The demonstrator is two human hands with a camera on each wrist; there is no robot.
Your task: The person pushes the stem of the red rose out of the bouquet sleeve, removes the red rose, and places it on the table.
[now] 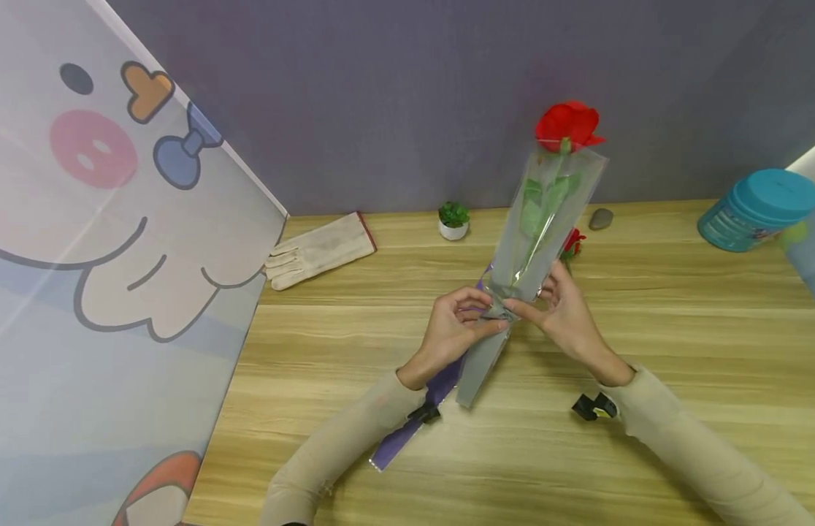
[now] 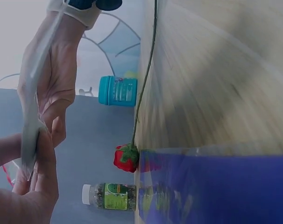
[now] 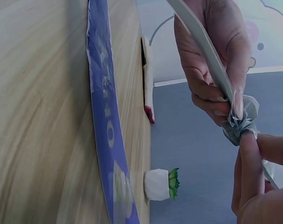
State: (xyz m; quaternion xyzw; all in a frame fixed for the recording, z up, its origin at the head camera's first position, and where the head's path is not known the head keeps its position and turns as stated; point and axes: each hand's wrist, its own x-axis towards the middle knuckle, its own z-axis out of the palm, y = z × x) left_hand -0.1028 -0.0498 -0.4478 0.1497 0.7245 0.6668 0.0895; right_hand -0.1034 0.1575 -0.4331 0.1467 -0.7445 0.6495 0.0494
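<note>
A red rose [image 1: 568,126] stands tilted in a clear sleeve with grey backing [image 1: 472,369], its bloom above the open end. My left hand [image 1: 450,332] pinches the gathered waist of the sleeve between thumb and fingers. On the other side, my right hand [image 1: 568,318] pinches the sleeve at the same waist, thumb in front. The right wrist view shows a crumpled grey knot of wrapping [image 3: 240,122] between both sets of fingertips. Under the left forearm lies a long purple sleeve [image 1: 394,444] on the table.
A second red rose [image 2: 126,157] with a long stem lies on the table, near a white-capped bottle [image 2: 114,196]. Along the back are a work glove [image 1: 322,250], a small potted plant [image 1: 453,221], a grey stone [image 1: 601,218] and a teal tub [image 1: 743,212].
</note>
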